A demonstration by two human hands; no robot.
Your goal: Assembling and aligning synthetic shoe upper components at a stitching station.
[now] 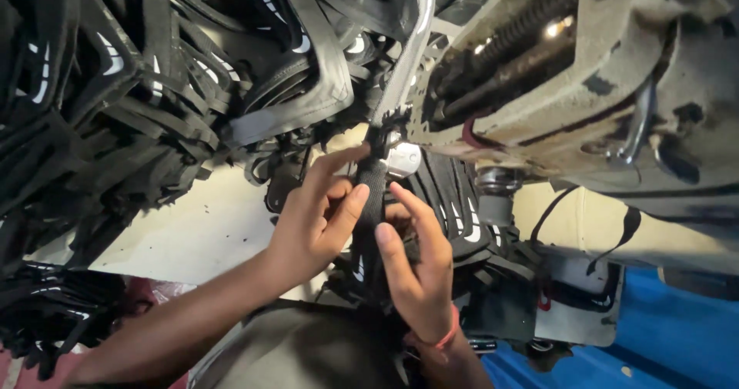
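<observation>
Both hands, left hand (pixel 315 223) and right hand (pixel 416 262), pinch one black strap (pixel 372 192) under the sewing machine (pixel 554 73). Strap pile (pixel 115 104) heaped on counter (pixel 200 227); share finished not discernible.

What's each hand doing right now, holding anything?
Left hand: closed, pinching the black fabric strip by the sewing machine.
Right hand: closed, gripping the same strip lower down.

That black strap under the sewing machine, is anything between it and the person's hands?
No. Both the left hand and right hand pinch the black strap directly, just below the sewing machine.
</observation>
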